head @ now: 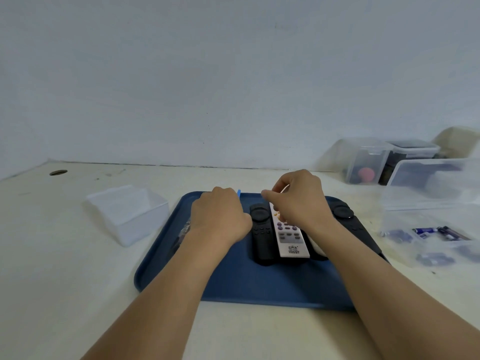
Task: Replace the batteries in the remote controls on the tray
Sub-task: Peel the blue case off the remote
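White remote lies btwn black remotes on blue tray, mid bench. Right hand over its top end, fingers curled; left hand beside; can't tell what either grips. Batteries right of tray.

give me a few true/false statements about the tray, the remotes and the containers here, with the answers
1. The tray is blue. True.
2. A white remote lies beside a black remote on the tray. True.
3. The small clear container stands to the right of the tray. False: it stands to the left, on the table.
4. Both hands are off the tray, resting on the table. False: the left hand and the right hand are over the far part of the tray, by the remotes.
5. Batteries lie in clear packaging to the right of the tray. True.
6. The white remote lies face down. False: its buttons face up.
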### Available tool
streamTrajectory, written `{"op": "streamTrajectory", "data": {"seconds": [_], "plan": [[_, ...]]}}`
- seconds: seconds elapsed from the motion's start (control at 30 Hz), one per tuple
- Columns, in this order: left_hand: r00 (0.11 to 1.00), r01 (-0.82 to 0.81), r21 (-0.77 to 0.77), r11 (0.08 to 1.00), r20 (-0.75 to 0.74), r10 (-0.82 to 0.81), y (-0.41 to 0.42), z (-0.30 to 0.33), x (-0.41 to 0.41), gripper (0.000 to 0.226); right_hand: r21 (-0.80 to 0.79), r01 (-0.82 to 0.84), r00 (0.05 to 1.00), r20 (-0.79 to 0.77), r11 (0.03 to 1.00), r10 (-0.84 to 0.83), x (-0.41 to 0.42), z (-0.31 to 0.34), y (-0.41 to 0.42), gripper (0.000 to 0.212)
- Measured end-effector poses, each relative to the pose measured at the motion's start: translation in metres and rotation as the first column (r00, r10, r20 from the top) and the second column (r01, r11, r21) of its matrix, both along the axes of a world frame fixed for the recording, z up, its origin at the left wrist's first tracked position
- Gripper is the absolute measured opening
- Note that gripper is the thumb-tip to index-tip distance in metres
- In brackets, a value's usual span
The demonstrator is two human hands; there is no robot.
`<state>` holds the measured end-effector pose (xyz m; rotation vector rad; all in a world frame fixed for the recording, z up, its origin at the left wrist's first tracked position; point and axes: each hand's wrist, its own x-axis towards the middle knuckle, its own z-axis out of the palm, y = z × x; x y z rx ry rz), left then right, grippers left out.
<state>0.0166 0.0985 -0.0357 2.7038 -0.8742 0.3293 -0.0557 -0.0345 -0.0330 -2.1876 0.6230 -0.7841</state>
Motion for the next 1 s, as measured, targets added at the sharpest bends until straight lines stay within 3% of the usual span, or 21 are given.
{"op": "streamTrajectory", "data": {"seconds": [0.17,0.23,0.27,0.3,0.33,0.37,0.4,0.43,0.6,0.77,1.0], "plan": [[0.999,-0.022,-0.014,1.000,-0.028,0.022,0.003,-0.008,0.009,0.027,0.080,-0.016,0.996,0.092,0.997,0.009,-0.004,0.007,-0.001,0.016],[0.993,0.010,-0.220,0.975,-0.110,-0.035,0.002,-0.005,0.017,0.020,0.155,-0.058,0.991,0.130,0.986,0.038,-0.004,0.009,-0.003,0.017],[0.968,0.034,-0.428,0.903,-0.212,-0.137,0.001,-0.001,0.019,0.017,0.225,-0.099,0.986,0.157,0.969,0.064,-0.004,0.010,-0.004,0.018],[0.894,0.009,-0.649,0.761,-0.336,-0.297,-0.001,0.003,0.017,0.016,0.314,-0.150,0.978,0.185,0.938,0.095,-0.003,0.011,-0.005,0.020],[0.755,-0.067,-0.796,0.602,-0.435,-0.490,-0.005,0.008,0.013,0.017,0.404,-0.200,0.970,0.211,0.893,0.122,-0.004,0.013,-0.006,0.024],[0.600,-0.158,-0.860,0.486,-0.474,-0.644,-0.008,0.011,0.006,0.020,0.479,-0.247,0.961,0.232,0.842,0.150,-0.005,0.015,-0.006,0.028],[0.494,-0.216,-0.878,0.427,-0.476,-0.728,-0.011,0.011,-0.002,0.022,0.530,-0.294,0.949,0.262,0.796,0.176,-0.006,0.017,-0.006,0.031],[0.450,-0.230,-0.879,0.418,-0.477,-0.755,-0.014,0.010,-0.008,0.022,0.551,-0.337,0.934,0.299,0.763,0.197,-0.007,0.019,-0.007,0.030],[0.459,-0.145,-0.867,0.476,-0.486,-0.744,-0.022,0.000,-0.018,0.021,0.438,-0.341,0.921,0.334,0.832,0.202,-0.015,0.018,-0.011,0.019],[0.475,-0.106,-0.862,0.496,-0.482,-0.736,-0.023,-0.002,-0.016,0.021,0.462,-0.331,0.922,0.345,0.823,0.177,-0.019,0.011,-0.013,0.020],[0.508,-0.183,-0.825,0.535,-0.545,-0.667,-0.026,-0.003,-0.019,0.019,0.442,-0.322,0.936,0.281,0.837,0.212,-0.021,0.010,-0.016,0.018]]}}
